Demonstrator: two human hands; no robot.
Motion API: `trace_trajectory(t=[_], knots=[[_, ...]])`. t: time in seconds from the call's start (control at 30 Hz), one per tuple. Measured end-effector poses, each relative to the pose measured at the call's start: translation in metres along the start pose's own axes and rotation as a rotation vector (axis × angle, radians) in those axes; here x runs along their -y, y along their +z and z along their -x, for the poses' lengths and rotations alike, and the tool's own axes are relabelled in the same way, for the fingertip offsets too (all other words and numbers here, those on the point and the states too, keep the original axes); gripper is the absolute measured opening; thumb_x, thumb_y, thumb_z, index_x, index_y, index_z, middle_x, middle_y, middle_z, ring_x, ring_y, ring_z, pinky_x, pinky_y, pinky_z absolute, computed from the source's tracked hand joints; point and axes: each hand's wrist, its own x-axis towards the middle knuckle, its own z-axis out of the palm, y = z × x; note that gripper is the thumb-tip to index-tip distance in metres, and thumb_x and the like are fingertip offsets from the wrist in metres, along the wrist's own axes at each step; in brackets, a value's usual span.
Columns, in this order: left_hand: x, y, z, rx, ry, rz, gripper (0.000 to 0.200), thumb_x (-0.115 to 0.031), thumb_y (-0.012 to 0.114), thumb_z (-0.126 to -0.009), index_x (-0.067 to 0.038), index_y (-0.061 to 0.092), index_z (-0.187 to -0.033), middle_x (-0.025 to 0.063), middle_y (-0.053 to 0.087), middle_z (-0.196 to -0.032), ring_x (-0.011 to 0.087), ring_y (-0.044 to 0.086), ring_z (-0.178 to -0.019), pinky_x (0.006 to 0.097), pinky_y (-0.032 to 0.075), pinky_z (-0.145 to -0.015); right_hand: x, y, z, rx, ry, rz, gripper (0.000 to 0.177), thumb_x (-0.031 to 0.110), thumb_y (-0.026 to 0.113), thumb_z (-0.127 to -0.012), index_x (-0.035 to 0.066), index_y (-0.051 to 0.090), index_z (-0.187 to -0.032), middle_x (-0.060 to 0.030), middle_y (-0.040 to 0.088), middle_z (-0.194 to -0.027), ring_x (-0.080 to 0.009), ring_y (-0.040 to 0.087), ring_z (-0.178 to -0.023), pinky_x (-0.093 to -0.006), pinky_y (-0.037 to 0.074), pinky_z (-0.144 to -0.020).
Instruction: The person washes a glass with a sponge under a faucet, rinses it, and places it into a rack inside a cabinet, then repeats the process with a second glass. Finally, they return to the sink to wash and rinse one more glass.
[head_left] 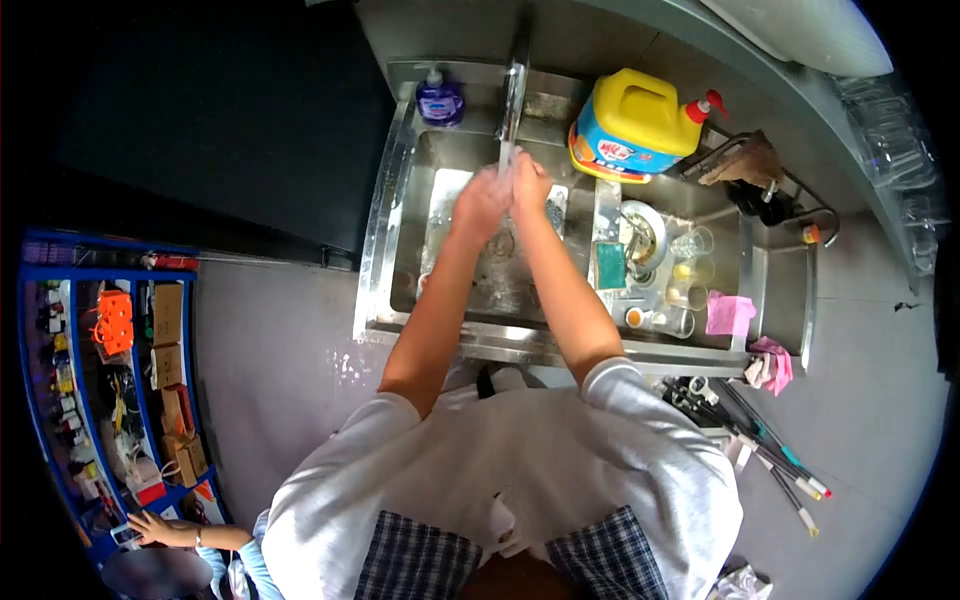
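Both hands are held together under the running faucet (pixel 512 100), over the left basin of a steel sink (pixel 375 270). My left hand (pixel 481 207) is smeared by motion, so its fingers cannot be made out. Water falls onto my right hand (pixel 530 184), whose fingers look curled in, close against the left hand; whether anything is in them is hidden. A purple soap bottle (pixel 440 101) stands on the sink's back ledge at the left. To the right of the faucet is a big yellow jug (pixel 640 115) with a red pump.
The right basin holds a bowl (pixel 643 238), a green sponge (pixel 610 265) and several cups (pixel 690 270). Pink cloths (pixel 730 314) lie at its edge. Blue shelves (pixel 110 380) stand at the left, where another person's hand (pixel 150 529) reaches in. Poles (pixel 765 440) lie at lower right.
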Motion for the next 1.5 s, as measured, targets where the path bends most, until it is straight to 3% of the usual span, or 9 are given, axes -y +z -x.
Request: trace_trajectory(t=[0.1,0.33,0.43,0.53,0.63,0.73,1.0,1.37,1.5], knots=[[0.005,0.005,0.007,0.068,0.274,-0.923,0.029,-0.020,0.056,-0.090,0.003,0.060,-0.108,0.0118,0.066,-0.106,0.0254,0.063,-0.098,0.0385,0.049,-0.089,-0.038,-0.036,-0.061,0.212,0.614,-0.350,0.039,0.037,0.058,-0.087,0.000,0.056,-0.100,-0.0160,0.062,-0.088,-0.0244,0.060,-0.074,-0.0367,0.049,-0.059],[-0.036,0.017,0.034,0.594,0.982,-2.198,0.027,-0.018,0.063,-0.082,-0.003,0.062,-0.104,0.0147,0.067,-0.093,0.0303,0.064,-0.089,0.0399,0.049,-0.085,-0.034,-0.036,-0.015,0.214,0.715,-0.347,0.048,0.043,0.039,-0.091,0.002,0.056,-0.111,-0.0170,0.062,-0.105,-0.0368,0.060,-0.091,-0.0495,0.046,-0.084],[-0.039,0.027,0.038,0.634,0.430,-2.282,0.026,-0.017,0.061,-0.082,-0.002,0.060,-0.104,0.0129,0.066,-0.098,0.0298,0.059,-0.101,0.0418,0.043,-0.094,-0.044,-0.046,-0.018,0.260,0.778,-0.283,0.051,0.044,0.036,-0.092,0.002,0.056,-0.110,-0.0169,0.062,-0.105,-0.0350,0.059,-0.091,-0.0494,0.048,-0.080],[-0.056,0.045,0.041,0.238,0.016,-1.836,0.042,-0.020,0.067,-0.078,-0.003,0.054,-0.115,0.0160,0.059,-0.114,0.0316,0.051,-0.113,0.0432,0.037,-0.100,-0.029,-0.036,-0.002,0.210,0.766,-0.394,0.050,0.042,0.032,-0.093,0.001,0.056,-0.108,-0.0165,0.062,-0.101,-0.0327,0.060,-0.089,-0.0474,0.051,-0.074],[-0.042,0.028,0.038,-0.027,0.657,-1.796,0.067,-0.025,0.075,-0.072,-0.004,0.044,-0.127,0.0192,0.050,-0.125,0.0358,0.048,-0.116,0.0427,0.041,-0.095,-0.008,-0.019,0.015,0.206,0.694,-0.462,0.048,0.039,0.031,-0.094,0.000,0.056,-0.107,-0.0153,0.064,-0.096,-0.0310,0.061,-0.087,-0.0451,0.051,-0.074],[-0.017,0.008,0.020,-0.080,0.568,-1.701,0.081,-0.031,0.080,-0.068,-0.002,0.038,-0.132,0.0218,0.047,-0.122,0.0374,0.051,-0.109,0.0415,0.044,-0.089,-0.051,-0.029,-0.012,0.280,0.631,-0.561,0.040,0.035,0.038,-0.094,0.002,0.058,-0.107,-0.0138,0.064,-0.096,-0.0296,0.061,-0.091,-0.0426,0.051,-0.077],[-0.005,-0.014,-0.005,-0.159,-0.286,-0.029,0.045,-0.049,0.043,-0.083,-0.016,0.062,-0.106,0.0061,0.064,-0.104,0.0262,0.060,-0.090,0.0452,0.047,-0.071,0.034,-0.009,0.045,0.420,-0.988,0.753,0.017,0.014,0.061,-0.081,0.004,0.065,-0.094,-0.0130,0.063,-0.092,-0.0332,0.059,-0.087,-0.0366,0.046,-0.083],[0.022,0.011,-0.001,-0.046,0.060,0.165,0.044,-0.046,0.044,-0.091,-0.012,0.058,-0.114,0.0065,0.062,-0.112,0.0259,0.058,-0.104,0.0427,0.046,-0.087,0.067,0.015,0.053,0.431,-1.074,1.240,0.024,0.019,0.068,-0.072,0.004,0.067,-0.091,-0.0170,0.064,-0.087,-0.0365,0.060,-0.074,-0.0432,0.050,-0.073],[0.015,-0.001,0.002,0.073,-0.082,0.406,0.042,-0.042,0.040,-0.093,-0.011,0.059,-0.115,0.0076,0.062,-0.113,0.0261,0.059,-0.105,0.0429,0.047,-0.087,0.062,0.018,0.042,0.741,-0.691,0.596,0.025,0.025,0.070,-0.076,0.004,0.068,-0.088,-0.0166,0.063,-0.087,-0.0353,0.061,-0.082,-0.0406,0.050,-0.074]])
